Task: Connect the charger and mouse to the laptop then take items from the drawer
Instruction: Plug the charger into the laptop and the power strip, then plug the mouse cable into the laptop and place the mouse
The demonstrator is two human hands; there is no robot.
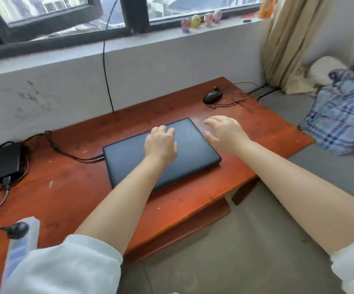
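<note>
A closed black laptop (129,158) lies in the middle of a low red-brown wooden table (65,187). My left hand (161,143) rests flat on its lid, fingers spread. My right hand (225,132) hovers at the laptop's far right corner, fingers apart and holding nothing. The charger's black power brick (8,162) sits at the table's left end, and its cable plug (97,157) meets the laptop's left edge. A black wired mouse (212,96) lies at the far right of the table with its cable (235,100) loosely tangled beside it. No drawer is in view.
A white power strip (23,236) with a black plug in it lies at the table's near left corner. A plaid cloth (341,119) is heaped on the grey mattress to the right. The wall and windowsill with small figurines (201,19) stand behind the table.
</note>
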